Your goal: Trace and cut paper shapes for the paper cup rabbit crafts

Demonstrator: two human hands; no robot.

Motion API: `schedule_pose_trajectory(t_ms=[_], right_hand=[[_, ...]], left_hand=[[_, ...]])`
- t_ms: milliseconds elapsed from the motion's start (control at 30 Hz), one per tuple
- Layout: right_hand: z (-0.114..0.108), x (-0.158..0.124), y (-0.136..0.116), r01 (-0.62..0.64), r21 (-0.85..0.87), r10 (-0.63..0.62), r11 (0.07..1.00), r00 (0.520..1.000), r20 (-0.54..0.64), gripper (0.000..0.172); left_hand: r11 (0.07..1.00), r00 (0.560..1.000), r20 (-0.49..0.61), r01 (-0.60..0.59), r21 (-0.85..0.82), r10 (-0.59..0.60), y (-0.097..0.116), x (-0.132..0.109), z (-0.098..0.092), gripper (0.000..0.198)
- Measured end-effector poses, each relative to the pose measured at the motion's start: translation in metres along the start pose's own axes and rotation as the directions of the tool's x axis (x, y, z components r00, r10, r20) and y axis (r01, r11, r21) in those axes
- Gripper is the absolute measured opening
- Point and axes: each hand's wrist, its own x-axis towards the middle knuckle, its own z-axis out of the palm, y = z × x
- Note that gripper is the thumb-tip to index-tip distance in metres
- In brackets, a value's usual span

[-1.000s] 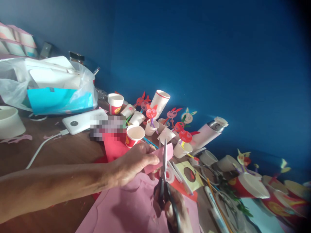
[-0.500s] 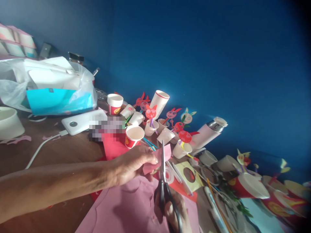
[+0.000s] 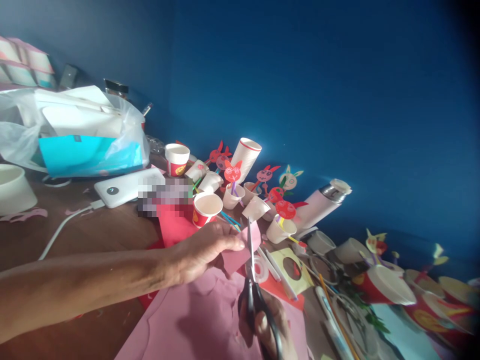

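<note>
1. Over the worktop (image 3: 101, 235), near the middle of the view, a small pink scrap (image 3: 238, 255) of paper is held up in the air.
2. The left hand (image 3: 202, 252) comes in from the left side. Its fingers (image 3: 228, 241) are clamped on the scrap.
3. The right hand (image 3: 268, 320) is low down, near the bottom of the view. Its fingers are curled around the black handles of the scissors (image 3: 250, 300).
4. The thin blades stand up and touch the scrap. I cannot tell how far apart they are.
5. Under both hands lies a big pink sheet (image 3: 195, 320). A red sheet (image 3: 174, 232) sticks out past it.
6. Just beyond the scissors are a clear tape roll (image 3: 259, 270) and a yellow card (image 3: 294, 267) with a round hole.
7. Farther back stand paper cups (image 3: 207, 210) and red rabbit faces (image 3: 232, 172) on sticks. A pink flask (image 3: 318, 207) lies tilted beside them.
8. Off to the left are a white power bank (image 3: 120, 189), its white cord (image 3: 63, 232), a plastic bag (image 3: 22, 132) and a white bowl (image 3: 13, 190).
9. Behind it all is a blue wall (image 3: 300, 100).
</note>
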Motion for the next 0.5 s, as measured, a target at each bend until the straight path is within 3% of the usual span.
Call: schedule_pose_trajectory(t_ms=[400, 500], right_hand=[[0.0028, -0.003, -0.0061, -0.018, 0.078, 0.013, 0.997, 0.999, 0.053, 0.061], [0.0007, -0.0091, -0.0074, -0.01, 0.079, 0.004, 0.997, 0.998, 0.07, 0.052]], left_hand=[[0.995, 0.999, 0.035, 0.022, 0.097, -0.026, 0.0002, 0.004, -0.0092, 0.009], [0.995, 0.999, 0.035, 0.034, 0.09, -0.037, 0.0, 0.0039, -0.0094, 0.009]])
